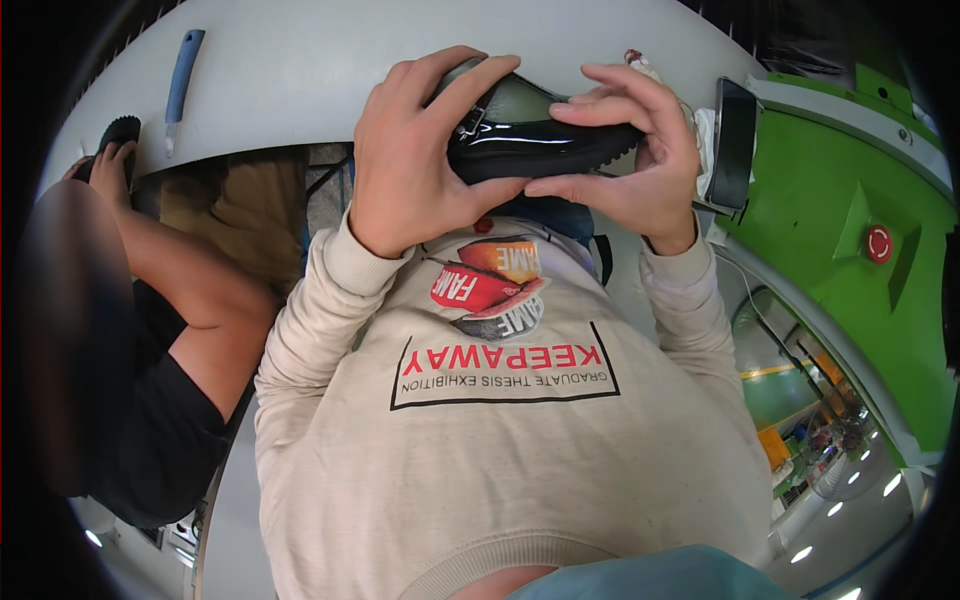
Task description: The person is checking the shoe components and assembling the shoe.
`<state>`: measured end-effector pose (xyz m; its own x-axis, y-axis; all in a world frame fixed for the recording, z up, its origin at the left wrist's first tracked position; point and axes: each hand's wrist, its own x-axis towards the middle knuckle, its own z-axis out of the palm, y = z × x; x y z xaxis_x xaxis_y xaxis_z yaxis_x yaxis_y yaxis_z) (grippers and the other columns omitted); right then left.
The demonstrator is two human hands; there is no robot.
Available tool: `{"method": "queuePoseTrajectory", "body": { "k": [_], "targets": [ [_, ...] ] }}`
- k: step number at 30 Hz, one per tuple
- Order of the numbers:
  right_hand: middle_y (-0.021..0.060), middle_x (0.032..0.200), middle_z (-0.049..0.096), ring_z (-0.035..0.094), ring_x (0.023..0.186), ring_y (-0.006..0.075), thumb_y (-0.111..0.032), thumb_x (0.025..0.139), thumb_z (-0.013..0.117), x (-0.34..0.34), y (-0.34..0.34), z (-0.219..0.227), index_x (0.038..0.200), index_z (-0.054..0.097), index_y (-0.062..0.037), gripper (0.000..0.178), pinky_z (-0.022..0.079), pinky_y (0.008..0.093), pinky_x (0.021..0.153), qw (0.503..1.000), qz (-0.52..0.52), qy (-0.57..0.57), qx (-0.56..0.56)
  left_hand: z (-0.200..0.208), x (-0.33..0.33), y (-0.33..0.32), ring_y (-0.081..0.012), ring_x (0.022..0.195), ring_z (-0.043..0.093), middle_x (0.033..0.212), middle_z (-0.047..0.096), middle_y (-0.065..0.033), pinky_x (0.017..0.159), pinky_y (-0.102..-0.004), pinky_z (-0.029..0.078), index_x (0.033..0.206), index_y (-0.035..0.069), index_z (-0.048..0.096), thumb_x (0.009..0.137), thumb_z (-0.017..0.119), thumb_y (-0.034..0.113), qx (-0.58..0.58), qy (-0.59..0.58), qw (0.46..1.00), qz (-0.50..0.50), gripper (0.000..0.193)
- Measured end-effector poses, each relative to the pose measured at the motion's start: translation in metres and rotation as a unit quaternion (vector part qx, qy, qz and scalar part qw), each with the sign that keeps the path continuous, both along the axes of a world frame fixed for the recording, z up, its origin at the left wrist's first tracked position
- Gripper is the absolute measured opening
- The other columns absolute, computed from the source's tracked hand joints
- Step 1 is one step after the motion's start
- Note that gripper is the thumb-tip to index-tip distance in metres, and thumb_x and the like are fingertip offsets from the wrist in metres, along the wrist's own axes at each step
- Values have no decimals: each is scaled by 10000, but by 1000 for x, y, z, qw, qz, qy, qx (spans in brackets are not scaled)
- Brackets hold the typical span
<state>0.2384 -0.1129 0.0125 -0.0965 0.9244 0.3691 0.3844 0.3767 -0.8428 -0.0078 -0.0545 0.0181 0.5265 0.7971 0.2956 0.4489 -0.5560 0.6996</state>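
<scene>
One teal cloth (pixel 660 577); one left grip (pixel 412 160) and one right grip (pixel 655 140), both pinching one shiny black buckled shoe (pixel 530 145).

Looks like a factory or workshop for shoes. Shows as much in a green machine (pixel 805 190) with a red stop button (pixel 878 244), right beside a long white table (pixel 275 75); in a blue-handled tool (pixel 184 75) lying there; in a glossy black shoe (pixel 540 145) held up and a second dark shoe (pixel 122 128) with a co-worker (pixel 230 292) alongside; farther off, in bright lights (pixel 802 553).
</scene>
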Motion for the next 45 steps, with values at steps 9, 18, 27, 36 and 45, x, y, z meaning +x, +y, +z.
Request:
{"method": "queuePoseTrajectory", "body": {
  "k": [9,18,27,36,45],
  "targets": [
    [189,1652,461,521,1501,331,-207,537,1142,-19,-6,-18,1763,44,-76,1650,435,492,1234,965,-31,256,-35,-9,1,1,-324,1330,658,1414,679,-202,1165,-401,486,1476,-16,629,796,986,284,-115,-212,969,-44,824],
    [234,1389,629,633,1284,437,-226,837,905,-20,39,31,1643,493,-54,921,507,465,1114,999,-45,-17,-21,-17,-17,30,-350,1500,520,1642,468,-253,1247,-469,443,1701,48,223,752,1010,60,-60,-377,924,20,1233],
    [233,1476,535,559,1375,430,-153,744,913,1,67,-53,1691,379,7,1100,466,439,1161,964,71,74,245,-42,-21,45,-257,1376,599,1556,517,-133,1128,-397,559,1504,33,543,814,987,94,-1,-178,984,4,823],
    [248,1483,525,565,1388,411,-290,762,985,-4,33,8,1654,430,15,1094,486,451,1150,993,-11,-114,-35,-48,-14,42,-246,1289,613,1450,538,-120,1055,-367,563,1417,46,575,753,1038,163,-13,-173,984,38,818],
    [175,1418,568,617,1301,376,-346,714,1012,-10,55,-3,1576,574,-47,1013,528,438,1109,984,-47,-133,108,-37,-18,53,-273,1183,581,1275,554,-119,1045,-369,505,1271,29,611,683,1058,225,-17,-234,970,62,763]
  ]
}}
